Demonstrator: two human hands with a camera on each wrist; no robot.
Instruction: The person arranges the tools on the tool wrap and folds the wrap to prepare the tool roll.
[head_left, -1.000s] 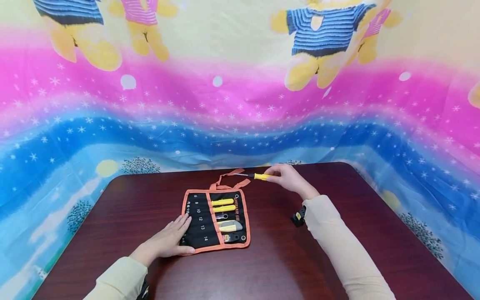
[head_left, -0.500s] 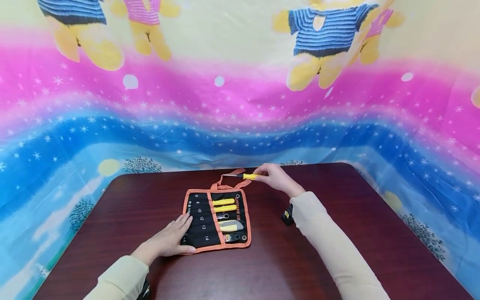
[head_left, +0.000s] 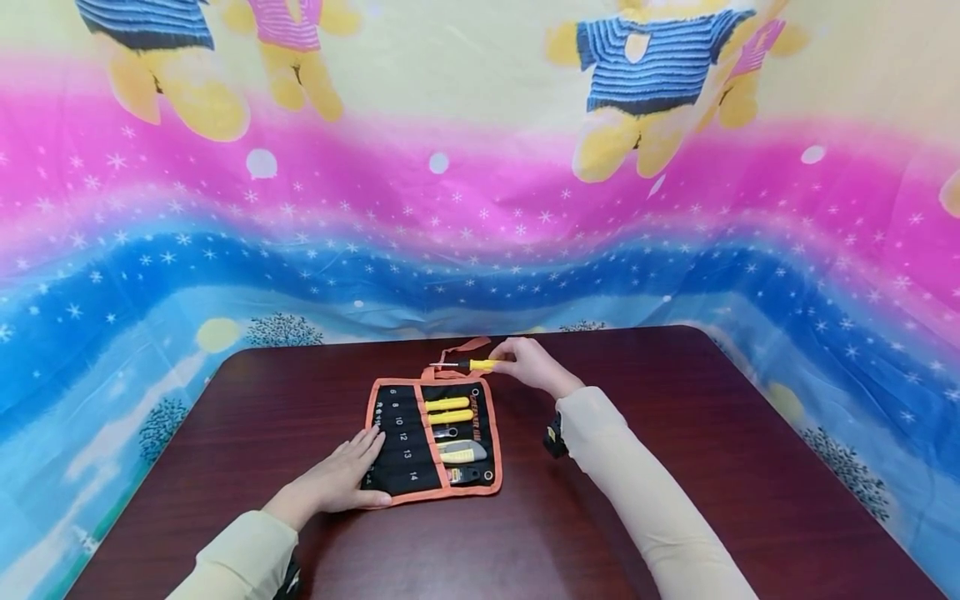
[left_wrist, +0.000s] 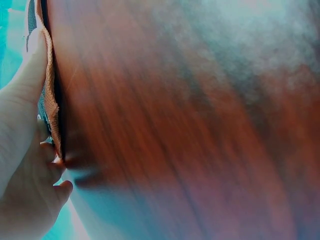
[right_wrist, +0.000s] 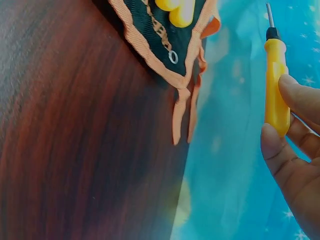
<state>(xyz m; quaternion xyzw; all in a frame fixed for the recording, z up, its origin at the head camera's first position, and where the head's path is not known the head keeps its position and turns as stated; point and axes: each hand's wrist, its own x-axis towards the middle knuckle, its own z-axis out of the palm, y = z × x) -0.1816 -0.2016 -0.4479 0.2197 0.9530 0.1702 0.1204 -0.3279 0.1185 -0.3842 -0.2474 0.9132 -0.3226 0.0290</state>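
A black tool pouch (head_left: pixel 392 465) with orange edging lies spread on the table. My left hand (head_left: pixel 337 477) rests on its left part, fingers stretched out; in the left wrist view, the thumb lies at the orange border (left_wrist: pixel 50 95). Just beyond the pouch's top edge, my right hand (head_left: pixel 531 367) pinches a screwdriver (head_left: pixel 482 365) by its yellow handle. Its metal shaft points left, above the orange straps. The right wrist view shows this screwdriver (right_wrist: pixel 276 90) between thumb and fingers, apart from the pouch.
The pouch's pockets hold two yellow-handled tools (head_left: pixel 448 416), a ring-ended wrench (head_left: pixel 448 433), a utility knife (head_left: pixel 462 452) and a black-ended tool (head_left: pixel 462 475). Orange tie straps (head_left: pixel 472 342) trail behind it. The dark wooden table (head_left: pixel 600 517) ends at a printed cloth backdrop (head_left: pixel 480 208).
My right hand has carried the screwdriver leftward and slightly down, nearer the pouch's top edge. The left hand and the pouch have stayed in place.
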